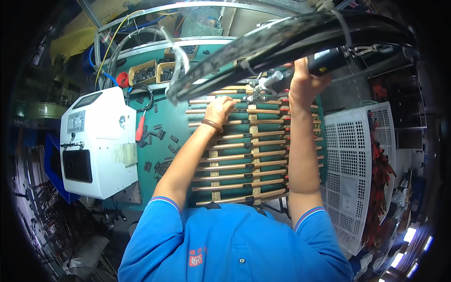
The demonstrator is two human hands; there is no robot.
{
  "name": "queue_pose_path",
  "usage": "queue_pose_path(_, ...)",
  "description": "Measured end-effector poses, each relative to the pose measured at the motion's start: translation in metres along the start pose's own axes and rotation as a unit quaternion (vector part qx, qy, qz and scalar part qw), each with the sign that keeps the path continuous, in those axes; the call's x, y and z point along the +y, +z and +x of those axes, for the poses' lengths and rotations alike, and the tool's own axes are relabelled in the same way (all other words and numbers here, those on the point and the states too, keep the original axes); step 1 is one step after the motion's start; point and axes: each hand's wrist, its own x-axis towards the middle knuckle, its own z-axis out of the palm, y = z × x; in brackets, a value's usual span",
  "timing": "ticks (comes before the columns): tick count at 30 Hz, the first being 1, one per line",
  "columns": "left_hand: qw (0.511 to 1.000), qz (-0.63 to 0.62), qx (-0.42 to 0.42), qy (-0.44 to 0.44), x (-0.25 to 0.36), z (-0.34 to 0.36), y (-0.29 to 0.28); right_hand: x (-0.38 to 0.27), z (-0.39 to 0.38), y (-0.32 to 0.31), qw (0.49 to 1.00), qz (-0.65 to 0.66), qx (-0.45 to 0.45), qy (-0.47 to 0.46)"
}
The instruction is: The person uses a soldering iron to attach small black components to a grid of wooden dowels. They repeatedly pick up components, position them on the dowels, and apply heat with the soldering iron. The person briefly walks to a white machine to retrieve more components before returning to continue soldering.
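Several copper-coloured rods lie side by side across a rack with yellowish strips. Each has a small black piece near its middle, and red parts show by the right ends. At the far rods, my left hand has its fingers bent down and closed on one rod; the fingertips are partly hidden. My right hand is wrapped around a black power screwdriver. Its metal nose points left and down, over the far rods near my left fingers. Whether it touches a rod I cannot tell.
A thick black hose bundle arches over the far rods. On the left stand a white machine and a red-handled screwdriver. Loose black pieces lie on the green table. Small parts boxes are behind; a white perforated crate is right.
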Motion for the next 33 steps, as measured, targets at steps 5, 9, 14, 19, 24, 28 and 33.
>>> queue_pose_path(5, 0.984, 0.01, -0.15, -0.099, -0.017, 0.024, 0.031, 0.048, 0.008, -0.016, 0.997, -0.051, -0.017, -0.064)
queue_pose_path(9, 0.966, 0.028, -0.211, -0.149, -0.022, 0.03, 0.052, 0.064, -0.003, -0.023, 0.996, -0.061, -0.017, -0.064)
queue_pose_path(14, 0.986, -0.075, -0.097, -0.113, -0.053, 0.008, 0.081, 0.104, -0.029, -0.037, 0.995, -0.092, -0.019, -0.015)
queue_pose_path(19, 0.975, -0.196, -0.049, -0.094, -0.034, 0.014, 0.056, 0.076, -0.039, -0.016, 0.953, 0.257, 0.021, 0.156)
queue_pose_path(24, 0.993, -0.031, -0.099, -0.061, 0.004, 0.037, 0.014, 0.076, -0.034, -0.017, 0.913, 0.302, 0.104, 0.252)
queue_pose_path(28, 0.975, -0.181, -0.037, -0.122, -0.045, 0.008, 0.063, 0.059, -0.037, 0.005, 0.992, 0.058, 0.024, 0.11)
queue_pose_path(33, 0.993, -0.024, -0.089, -0.074, -0.001, 0.033, 0.021, 0.075, -0.035, -0.01, 0.998, -0.046, -0.002, 0.031)
